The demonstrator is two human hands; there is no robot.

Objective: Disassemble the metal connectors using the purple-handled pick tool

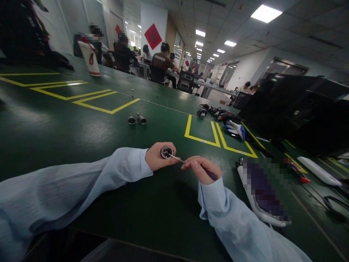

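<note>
My left hand (pixel 158 156) is closed around a round metal cup-shaped part (pixel 167 153), its open end facing me. Inside its rim are small details too fine to make out. In my right hand (pixel 203 169) is a thin screwdriver (pixel 177 158) with a dark purple handle, most of it covered by my fingers and palm. Its slim shaft points left, with the tip at the mouth of the metal part. Farther up the table lie two similar metal parts, one on the left (pixel 131 119) and one on the right (pixel 141 118), apart from both hands.
The green table (pixel 89 134) carries yellow tape outlines (pixel 201 140). At right are a white-framed device (pixel 252 196), blue-and-white gloves (pixel 236 130), cables (pixel 209 109) and large black equipment (pixel 289 112). A white cup-like container (pixel 90 60) stands far left. Several people sit at desks beyond.
</note>
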